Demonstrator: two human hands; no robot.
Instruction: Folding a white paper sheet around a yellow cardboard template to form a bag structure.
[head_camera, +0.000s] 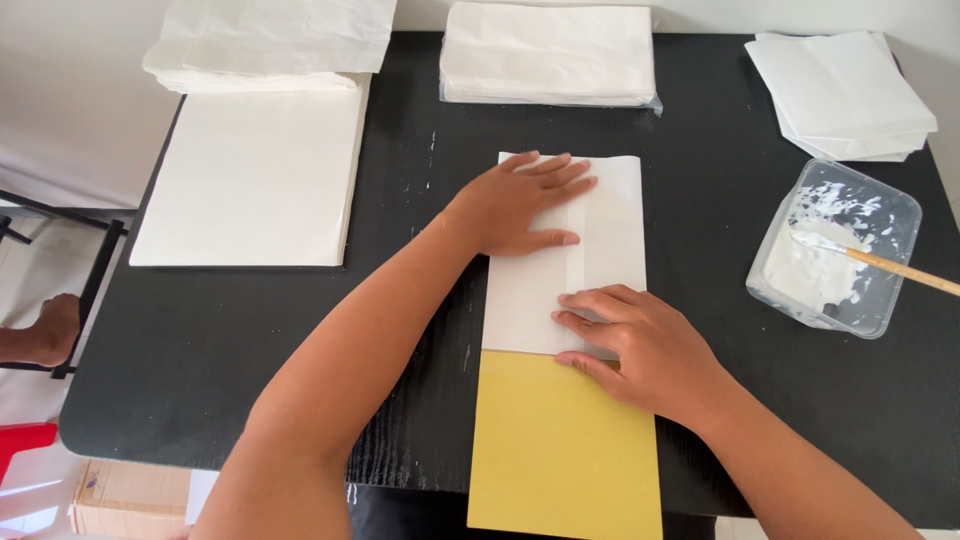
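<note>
Both hands: flat on the folded white sheet (560, 270), fingers spread, pinching nothing
sheet axis: runs away from the body
left hand (520, 205): far end
right hand (640, 345): near end, beside yellow card (560, 450)

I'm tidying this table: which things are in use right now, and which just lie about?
In use: left hand and right hand, both flat on the folded white paper; yellow card under it.
Lying about: paste tub, brush, paper stacks, white board.

Clear-wrapped pack of white sheets (548, 55) at table's far edge, brown cardboard box (128, 498) on floor, lower left
</note>
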